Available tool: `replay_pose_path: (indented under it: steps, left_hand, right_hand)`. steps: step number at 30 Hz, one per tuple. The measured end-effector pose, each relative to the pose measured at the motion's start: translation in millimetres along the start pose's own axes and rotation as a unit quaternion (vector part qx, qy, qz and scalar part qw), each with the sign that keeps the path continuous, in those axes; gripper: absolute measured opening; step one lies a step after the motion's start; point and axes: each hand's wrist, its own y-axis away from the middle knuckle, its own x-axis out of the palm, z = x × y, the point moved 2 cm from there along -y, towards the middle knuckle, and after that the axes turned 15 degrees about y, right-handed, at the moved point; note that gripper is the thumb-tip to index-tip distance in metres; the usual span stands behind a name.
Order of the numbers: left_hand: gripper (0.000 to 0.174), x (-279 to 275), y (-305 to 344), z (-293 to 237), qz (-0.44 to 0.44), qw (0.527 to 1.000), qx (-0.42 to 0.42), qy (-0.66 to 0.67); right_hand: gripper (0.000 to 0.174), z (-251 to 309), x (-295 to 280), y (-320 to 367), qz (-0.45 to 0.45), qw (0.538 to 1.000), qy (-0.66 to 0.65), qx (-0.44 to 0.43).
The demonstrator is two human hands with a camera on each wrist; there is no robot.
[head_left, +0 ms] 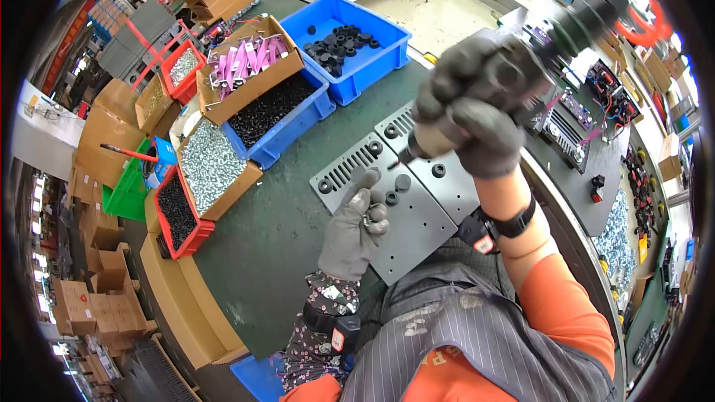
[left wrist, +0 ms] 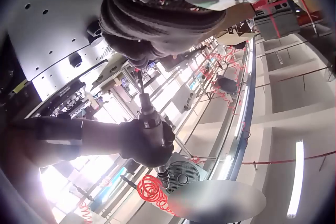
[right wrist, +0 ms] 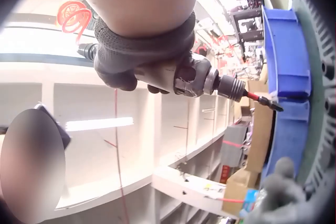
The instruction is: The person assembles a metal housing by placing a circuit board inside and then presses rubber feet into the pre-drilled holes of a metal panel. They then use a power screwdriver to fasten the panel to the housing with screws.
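Observation:
My right hand (head_left: 477, 104) grips a pneumatic screwdriver (right wrist: 184, 77), tilted, with its bit (right wrist: 262, 100) pointing down toward the plates. Below lie two grey slotted metal plates (head_left: 417, 227), side by side on the bench. Round black rubber feet (head_left: 438, 170) sit on them, with a few loose-looking ones (head_left: 403, 182) near the middle. My left hand (head_left: 350, 234), in a grey glove, is over the near plate's left edge. Its index finger reaches toward the feet, while the other fingers curl around small silvery pieces that look like screws (head_left: 366, 219).
Left of the plates stand a blue bin of black feet (head_left: 372, 78), a blue bin of small black parts (head_left: 316, 108), a carton of silver screws (head_left: 242, 176) and a red bin (head_left: 201, 234). A red coiled hose (left wrist: 152, 190) hangs behind the screwdriver. Electronic assemblies (head_left: 566, 130) stand to the right.

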Motion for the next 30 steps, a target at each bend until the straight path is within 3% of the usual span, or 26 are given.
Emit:
replay_pose_path:
  steps: [5, 14, 18, 20, 21, 23, 24, 25, 26, 27, 28, 30]
  left_hand:
    - [0.046, 2, 0, 30, 0.032, 0.992, -0.119, 0.003]
    - [0.043, 21, 3, 58, 0.057, 0.977, -0.191, 0.075]
    - [0.042, 27, 1, 65, 0.03, 0.977, -0.194, 0.083]
    - [0.044, 25, -1, 67, 0.063, 0.987, -0.139, -0.058]
    - [0.044, 26, 0, 66, 0.06, 0.986, -0.142, -0.061]
    - [0.05, 32, 0, 63, 0.087, 0.943, -0.124, -0.296]
    - [0.05, 39, 0, 63, 0.086, 0.941, -0.128, -0.3]
    - [0.052, 53, -1, 60, 0.099, 0.882, -0.008, -0.461]
    - [0.054, 65, -6, 57, 0.11, 0.783, 0.113, -0.601]
    - [0.049, 61, -21, 49, 0.108, 0.736, 0.092, -0.662]
    - [0.049, 66, -30, 44, 0.109, 0.734, 0.091, -0.664]
    - [0.041, 72, -45, 37, 0.04, 0.433, 0.104, -0.895]
  right_hand:
    - [0.04, 24, -4, 32, 0.022, 0.999, -0.009, -0.049]
    - [0.04, 41, -18, 55, 0.003, 0.998, -0.027, -0.052]
    - [0.041, 48, -29, 57, 0.006, 0.998, -0.021, -0.064]
    - [0.04, 51, -35, 59, -0.059, 0.995, -0.024, -0.08]
    - [0.041, 50, -47, 57, -0.022, 0.994, -0.015, -0.104]
    - [0.041, 50, -60, 58, -0.029, 0.992, -0.053, -0.109]
    - [0.041, 49, -67, 57, -0.03, 0.99, -0.075, -0.116]
    - [0.041, 50, -73, 58, -0.099, 0.989, -0.011, -0.113]
    - [0.044, 48, -84, 58, -0.113, 0.988, 0.011, -0.108]
    - [0.045, 48, -89, 56, -0.14, 0.985, 0.022, -0.102]
    - [0.045, 47, -94, 54, -0.166, 0.981, 0.033, -0.096]
    - [0.046, 42, -107, 48, -0.173, 0.982, 0.032, -0.073]
